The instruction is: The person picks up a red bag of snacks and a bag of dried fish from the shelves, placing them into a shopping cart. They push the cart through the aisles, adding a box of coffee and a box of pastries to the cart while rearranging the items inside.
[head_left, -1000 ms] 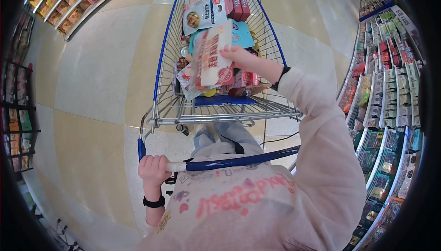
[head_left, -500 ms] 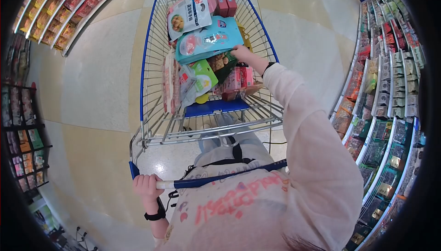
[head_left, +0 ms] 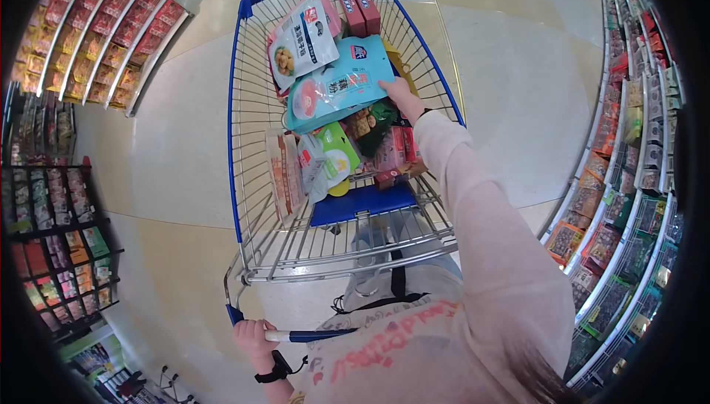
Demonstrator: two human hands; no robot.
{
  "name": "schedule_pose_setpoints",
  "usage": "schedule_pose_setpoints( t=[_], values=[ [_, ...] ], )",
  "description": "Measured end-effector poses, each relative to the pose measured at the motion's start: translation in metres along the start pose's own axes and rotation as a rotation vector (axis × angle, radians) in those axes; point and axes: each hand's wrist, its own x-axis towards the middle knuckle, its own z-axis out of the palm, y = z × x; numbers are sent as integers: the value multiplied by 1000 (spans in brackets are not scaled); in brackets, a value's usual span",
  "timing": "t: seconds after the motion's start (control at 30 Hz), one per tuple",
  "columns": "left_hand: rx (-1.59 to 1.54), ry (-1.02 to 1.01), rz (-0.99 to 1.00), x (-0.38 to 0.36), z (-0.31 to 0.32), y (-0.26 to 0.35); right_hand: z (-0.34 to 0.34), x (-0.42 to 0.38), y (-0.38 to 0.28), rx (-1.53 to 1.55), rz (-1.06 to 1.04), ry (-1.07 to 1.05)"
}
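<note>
My left hand (head_left: pixel 256 336) is wrapped round the left end of the cart's handle (head_left: pixel 318 336). Inside the wire cart (head_left: pixel 235 145), my right hand (head_left: pixel 400 94) grips the right edge of a light blue bag (head_left: pixel 344 78), fingers pressed on its surface. A white and pink bag (head_left: pixel 303 41) lies beyond it, beside two dark red boxes (head_left: pixel 355 6). Nearer are a green and white packet (head_left: pixel 336 154), a dark green packet (head_left: pixel 373 124), pink packages (head_left: pixel 396 149) and a long pale pink package (head_left: pixel 285 174).
Shelves of red and yellow packets (head_left: pixel 96 34) stand at the upper left, with a black rack (head_left: pixel 63 241) below them. Long curved shelves of packaged goods (head_left: pixel 614 204) run along the right. The tiled floor (head_left: pixel 510 93) surrounds the cart.
The light blue bag has turned slightly, and my right hand has shifted up onto its right edge. The handle and my left hand appear lower and further right in view.
</note>
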Motion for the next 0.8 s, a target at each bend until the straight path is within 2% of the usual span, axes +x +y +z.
schedule_pose_setpoints(
  t=[0.07,0.13,0.2,0.27,0.33,0.4,0.43,0.5,0.6,0.67,0.7,0.73,0.8],
  values=[
    [4,-3,-13,3,-1,5,3,9,-1,-130,-499,-107],
    [12,7,-11,1,2,5,5,-52,-61,116,-471,-369],
    [13,27,-9,2,3,9,26,-89,-91,-286,-651,-236],
    [10,10,-39,6,1,14,54,-120,-87,-264,-941,-247],
    [15,24,-32,5,4,14,69,-154,-88,-339,-1070,-397],
    [25,35,-31,3,7,14,79,-177,-78,-413,-1228,-467],
    [20,32,-39,2,8,14,79,-184,-76,-409,-1230,-466],
    [19,31,-46,3,8,14,75,-196,-71,-583,-1430,-582],
    [31,39,-49,5,9,15,74,-221,-70,-610,-1479,-583],
    [42,5,-83,0,9,17,77,-244,-55,-736,-1455,-593],
    [39,3,-87,0,9,18,77,-254,-47,-807,-1372,-634],
    [38,15,-90,0,9,18,78,-257,-34,-799,-1446,-531],
    [39,30,-96,1,11,20,81,-256,-22,-858,-942,-910]
  ],
)
